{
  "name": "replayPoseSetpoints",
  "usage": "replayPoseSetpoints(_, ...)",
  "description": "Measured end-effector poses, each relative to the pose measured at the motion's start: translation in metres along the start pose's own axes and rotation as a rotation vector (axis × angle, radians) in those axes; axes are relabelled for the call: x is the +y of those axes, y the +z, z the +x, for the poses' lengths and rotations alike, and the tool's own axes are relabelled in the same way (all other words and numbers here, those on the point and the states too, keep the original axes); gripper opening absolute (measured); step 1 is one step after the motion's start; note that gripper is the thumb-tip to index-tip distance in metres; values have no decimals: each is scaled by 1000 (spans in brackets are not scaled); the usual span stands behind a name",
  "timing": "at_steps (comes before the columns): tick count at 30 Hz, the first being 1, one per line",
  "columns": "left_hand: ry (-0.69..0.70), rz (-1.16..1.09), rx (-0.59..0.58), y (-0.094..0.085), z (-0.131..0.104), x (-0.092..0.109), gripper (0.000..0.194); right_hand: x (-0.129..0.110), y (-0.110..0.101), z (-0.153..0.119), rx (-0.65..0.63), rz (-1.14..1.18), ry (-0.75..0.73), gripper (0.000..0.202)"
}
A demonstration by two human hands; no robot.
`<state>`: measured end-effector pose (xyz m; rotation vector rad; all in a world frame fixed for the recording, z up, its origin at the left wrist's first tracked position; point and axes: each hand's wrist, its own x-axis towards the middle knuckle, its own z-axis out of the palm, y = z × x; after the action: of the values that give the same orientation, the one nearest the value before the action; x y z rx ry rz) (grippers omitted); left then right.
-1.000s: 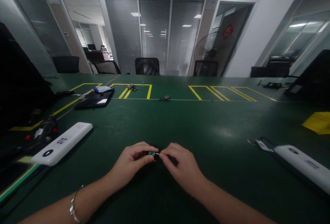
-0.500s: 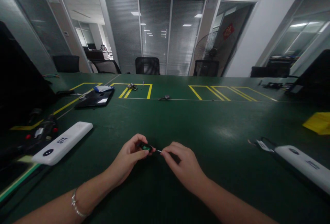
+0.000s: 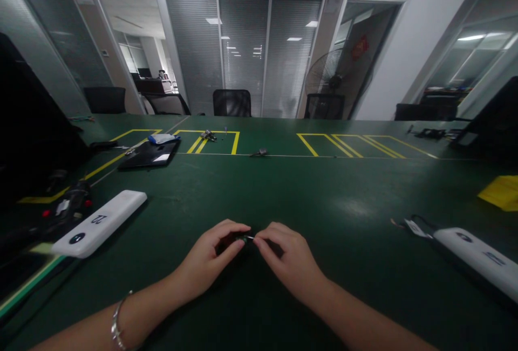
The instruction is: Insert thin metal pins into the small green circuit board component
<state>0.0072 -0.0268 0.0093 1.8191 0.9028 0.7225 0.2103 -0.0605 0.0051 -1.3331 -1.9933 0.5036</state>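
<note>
My left hand (image 3: 208, 254) is closed around a small dark piece with a bit of green (image 3: 244, 238), most of it hidden by the fingers. Thumb and forefinger of my right hand (image 3: 285, 254) pinch a thin metal shaft (image 3: 250, 238) that points left and meets the small piece. The fingertips of both hands are close together above the green table (image 3: 259, 194), with a narrow gap between them. A silvery bracelet (image 3: 116, 324) circles my left wrist.
White numbered devices lie at the left (image 3: 101, 224) and right (image 3: 477, 256). Behind the left one are a black folder (image 3: 149, 156) and dark gear with red buttons (image 3: 73, 202). Small metal parts (image 3: 208, 135) and a dark piece (image 3: 259, 152) lie farther back; a yellow object (image 3: 499, 193) is at right.
My left hand has turned and its fingers have moved over the small green-and-black piece, which now shows much less. My right hand has stayed almost in place.
</note>
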Motion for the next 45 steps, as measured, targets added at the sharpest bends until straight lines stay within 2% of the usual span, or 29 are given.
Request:
replayPoseSetpoints(8,68,92,123,-4,-1,-3,23,1,0,0,0,-45,13,18)
replayPoseSetpoints(18,99,128,78,-2,-2,2,21,1,0,-2,-25,-28,-24,17)
replayPoseSetpoints(24,4,-58,71,-2,-1,1,20,0,0,-1,-21,15,-31,18)
replayPoseSetpoints(29,-17,-196,39,2,-1,1,20,-1,2,-1,-33,48,-54,20)
replayPoseSetpoints(34,-44,-201,49,1,0,4,20,-2,2,-1,-20,42,-38,20)
replayPoseSetpoints(41,-40,-220,65,-2,2,-5,22,-1,-2,1,34,72,16,21)
replayPoseSetpoints(45,-60,-207,13,-4,3,-7,14,0,-3,2,51,95,20,21)
